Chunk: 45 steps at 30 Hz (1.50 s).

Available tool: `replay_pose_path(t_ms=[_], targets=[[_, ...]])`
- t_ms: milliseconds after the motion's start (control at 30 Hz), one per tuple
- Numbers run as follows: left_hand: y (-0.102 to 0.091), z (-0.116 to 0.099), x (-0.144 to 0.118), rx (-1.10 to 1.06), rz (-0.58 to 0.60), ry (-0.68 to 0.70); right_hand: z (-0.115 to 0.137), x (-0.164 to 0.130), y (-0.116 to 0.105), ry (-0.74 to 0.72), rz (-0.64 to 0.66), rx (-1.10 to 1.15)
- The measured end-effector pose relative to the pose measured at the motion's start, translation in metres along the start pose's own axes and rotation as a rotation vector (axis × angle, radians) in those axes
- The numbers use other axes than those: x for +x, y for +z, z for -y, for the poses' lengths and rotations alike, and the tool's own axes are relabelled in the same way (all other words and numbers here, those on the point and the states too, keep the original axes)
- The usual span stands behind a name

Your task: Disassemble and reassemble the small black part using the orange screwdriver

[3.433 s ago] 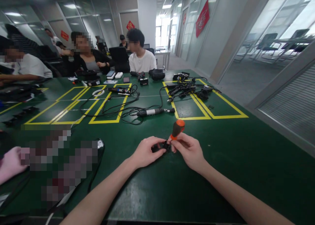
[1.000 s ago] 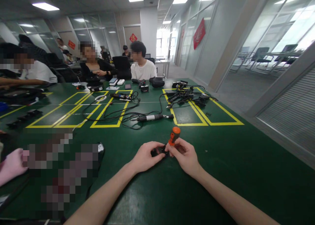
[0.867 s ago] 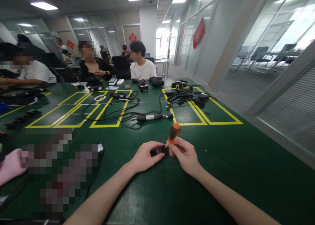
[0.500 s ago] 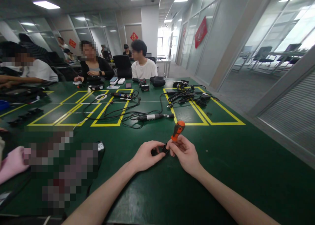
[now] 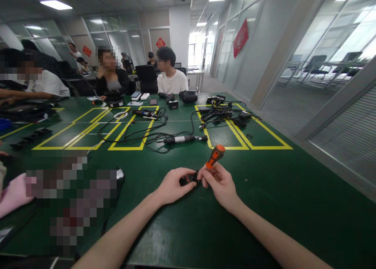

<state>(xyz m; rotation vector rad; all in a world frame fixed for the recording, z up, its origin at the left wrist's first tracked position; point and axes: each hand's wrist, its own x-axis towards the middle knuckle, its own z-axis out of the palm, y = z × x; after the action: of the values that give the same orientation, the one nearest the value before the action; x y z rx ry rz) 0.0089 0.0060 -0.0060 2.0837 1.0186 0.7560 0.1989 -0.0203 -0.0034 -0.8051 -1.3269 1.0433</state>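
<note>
In the head view, the left hand [image 5: 175, 186] gripped a small black part [image 5: 194, 177] between thumb and fingers, at the near middle of the green table [image 5: 273, 206], and the right hand [image 5: 221, 183] held a screwdriver [image 5: 216, 156], whose orange and dark handle leaned to the right; its tip could not be seen. Beyond the hands lay a grey and black tool [image 5: 184, 139], and farther to the right black cables [image 5: 225, 115] were heaped over yellow lines [image 5: 272, 147].
</note>
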Motion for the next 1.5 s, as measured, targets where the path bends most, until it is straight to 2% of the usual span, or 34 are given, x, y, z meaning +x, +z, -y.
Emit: replay_pose_path(t_ms=[233,367,600,933,1133,1333,1500], targets=[[-0.0001,0.0018,-0.0003,-0.013,-0.002,0.011,0.0072,0.0020,0.0017,-0.061,0.032,-0.055],[-0.0006,0.0002,-0.0004,-0.015,0.001,0.011,0.0054,0.0013,0.0015,-0.031,0.050,-0.030],[-0.0016,-0.0025,-0.0017,-0.009,0.009,-0.019,0.0013,-0.0018,0.0015,-0.010,-0.009,0.007],[-0.0008,-0.0013,-0.0009,-0.017,0.012,0.006,0.0028,-0.0007,0.0003,0.008,0.026,-0.015],[-0.0008,-0.0014,-0.0010,-0.009,0.008,-0.004,0.0016,-0.0038,0.0001,-0.009,-0.020,-0.040],[0.0003,-0.0003,-0.0010,-0.019,0.009,-0.001,0.0100,-0.0019,0.0023,-0.049,0.039,-0.072],[0.0002,-0.0006,-0.0017,-0.034,0.010,0.006,0.0079,-0.0039,0.0011,-0.010,0.050,-0.068]])
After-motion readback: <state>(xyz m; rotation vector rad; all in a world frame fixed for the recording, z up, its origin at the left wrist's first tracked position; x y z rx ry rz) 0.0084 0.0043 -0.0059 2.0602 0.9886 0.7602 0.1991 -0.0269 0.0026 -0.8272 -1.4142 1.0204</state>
